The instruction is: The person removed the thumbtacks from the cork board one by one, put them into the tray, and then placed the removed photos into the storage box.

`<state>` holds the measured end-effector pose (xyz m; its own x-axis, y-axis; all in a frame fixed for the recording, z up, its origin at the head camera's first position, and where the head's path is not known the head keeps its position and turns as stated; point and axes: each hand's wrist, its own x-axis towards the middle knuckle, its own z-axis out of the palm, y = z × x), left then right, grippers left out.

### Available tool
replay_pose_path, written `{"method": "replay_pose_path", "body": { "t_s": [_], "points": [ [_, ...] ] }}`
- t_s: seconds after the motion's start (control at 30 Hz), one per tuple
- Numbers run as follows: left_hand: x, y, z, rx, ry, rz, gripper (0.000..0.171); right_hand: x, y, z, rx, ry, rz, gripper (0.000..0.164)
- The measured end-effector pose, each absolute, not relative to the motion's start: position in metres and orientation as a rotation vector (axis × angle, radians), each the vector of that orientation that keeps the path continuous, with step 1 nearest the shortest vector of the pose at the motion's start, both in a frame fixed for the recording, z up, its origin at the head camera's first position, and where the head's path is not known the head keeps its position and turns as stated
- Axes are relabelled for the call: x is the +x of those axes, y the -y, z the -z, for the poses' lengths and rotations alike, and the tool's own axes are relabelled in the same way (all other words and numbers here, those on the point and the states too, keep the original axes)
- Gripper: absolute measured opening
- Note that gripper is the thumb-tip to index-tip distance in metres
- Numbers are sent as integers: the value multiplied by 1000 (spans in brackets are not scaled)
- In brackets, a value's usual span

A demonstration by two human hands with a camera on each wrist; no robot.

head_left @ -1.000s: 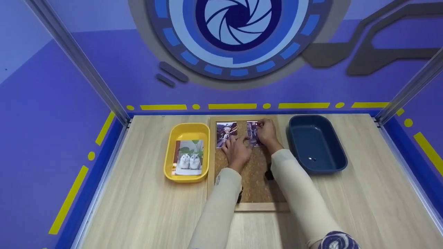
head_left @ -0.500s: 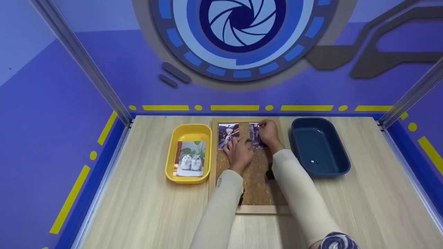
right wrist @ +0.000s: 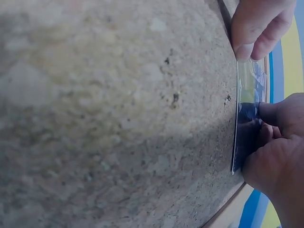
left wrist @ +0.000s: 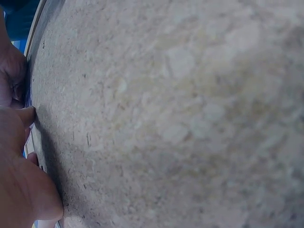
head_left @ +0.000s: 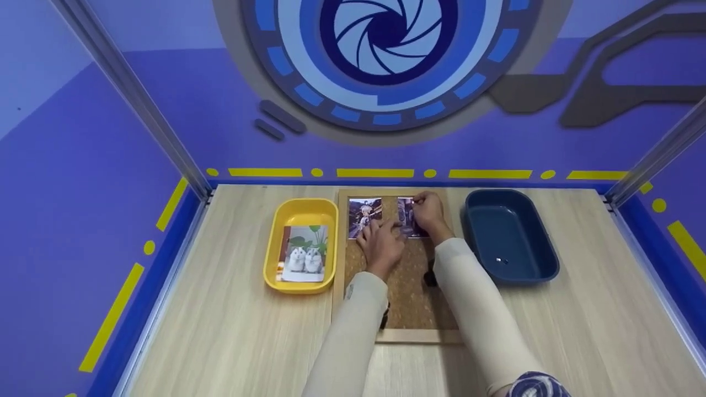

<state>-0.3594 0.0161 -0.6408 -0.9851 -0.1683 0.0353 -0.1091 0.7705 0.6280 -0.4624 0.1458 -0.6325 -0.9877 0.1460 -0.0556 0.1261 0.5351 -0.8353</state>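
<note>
A cork board [head_left: 411, 298] with a wooden frame lies flat on the table. Near its far edge are two photos: a left photo [head_left: 361, 212] and a right photo [head_left: 405, 212], partly covered by the hands. My left hand [head_left: 381, 242] rests across the board, fingers extended, thumb and fingertip touching the right photo's near-left edge. At that photo's far part, my right hand [head_left: 429, 212] has thumb and fingers curled together, pinching what looks like a small push pin, mostly hidden. In the right wrist view, the right photo [right wrist: 247, 135] lies flat under both hands.
To the left stands a yellow tray [head_left: 270, 242] holding a photo of two white hamsters [head_left: 304, 255]. A dark blue tray [head_left: 543, 237] on the right holds small shiny pieces [head_left: 501, 260]. Black clips [head_left: 430, 275] sit on the board near the forearms. Blue walls enclose the table.
The head view has shifted slightly. Both hands stay at the right photo, with hardly any visible movement; the bright dot at the right fingertips is less visible now.
</note>
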Motion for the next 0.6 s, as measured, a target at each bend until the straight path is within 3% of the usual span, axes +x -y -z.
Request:
{"method": "replay_pose_path", "body": {
  "t_s": [0.6],
  "points": [
    [-361,-17,639,233,2915,987,31,-464,-148,629,-258,2757,-1509,20]
  ]
}}
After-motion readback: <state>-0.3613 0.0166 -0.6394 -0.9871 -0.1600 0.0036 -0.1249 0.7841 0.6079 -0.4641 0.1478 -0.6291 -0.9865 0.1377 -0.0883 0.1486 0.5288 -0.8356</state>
